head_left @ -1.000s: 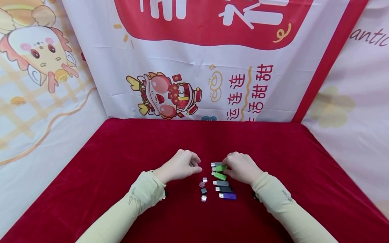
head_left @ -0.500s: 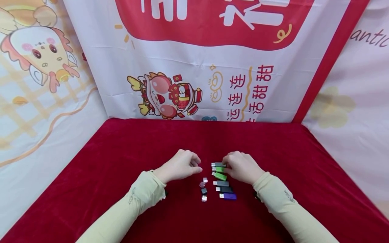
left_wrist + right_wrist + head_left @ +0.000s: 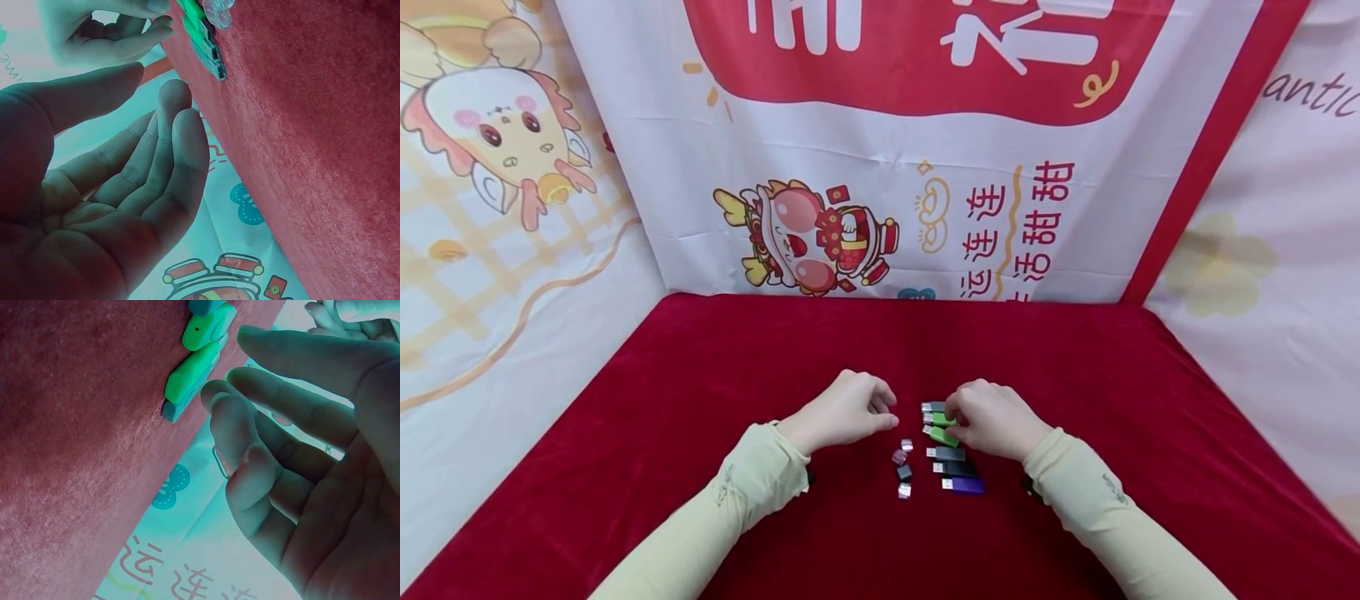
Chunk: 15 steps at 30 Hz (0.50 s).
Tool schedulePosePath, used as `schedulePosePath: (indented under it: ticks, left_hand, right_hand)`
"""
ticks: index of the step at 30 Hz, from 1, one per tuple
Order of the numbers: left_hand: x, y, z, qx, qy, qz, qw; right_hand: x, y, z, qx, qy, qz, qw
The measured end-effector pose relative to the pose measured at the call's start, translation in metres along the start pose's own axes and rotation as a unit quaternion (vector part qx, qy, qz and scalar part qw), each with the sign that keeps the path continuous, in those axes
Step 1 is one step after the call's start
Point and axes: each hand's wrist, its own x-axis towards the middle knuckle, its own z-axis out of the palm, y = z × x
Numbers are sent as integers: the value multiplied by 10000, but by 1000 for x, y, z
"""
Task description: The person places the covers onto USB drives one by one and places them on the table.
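Several USB sticks lie in a column on the red cloth in the head view: a grey one [image 3: 933, 407] at the back, two green ones [image 3: 938, 419], then a second grey [image 3: 951, 454], a black [image 3: 958, 469] and a purple one [image 3: 969, 485]. My right hand [image 3: 997, 414] hovers by the green sticks' rear ends. The right wrist view shows its thumb [image 3: 294, 353] and fingers apart, holding nothing, beside a green stick [image 3: 192, 372]. To the left, my left hand [image 3: 847, 407] hangs loosely bent, its palm [image 3: 81, 244] bare in the left wrist view.
Left of the sticks lie small loose caps: a clear one [image 3: 906, 445], a pinkish one [image 3: 899, 457], a black one [image 3: 904, 472] and another clear one [image 3: 905, 491]. The red cloth [image 3: 760, 350] covers the table. A printed curtain [image 3: 880, 142] stands behind its far edge.
My right hand first pinches the upper green stick, which turns straight beside the back grey one; now its fingers have parted from it and spread. The left hand stays still.
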Motion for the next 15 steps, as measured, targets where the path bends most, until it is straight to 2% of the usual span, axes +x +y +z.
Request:
schedulePosePath:
  ticks: [15]
  left_hand:
    - [0,1,1,98,28,-1,9999]
  right_hand:
    - [0,-2,7,-133,-36,-212,9997]
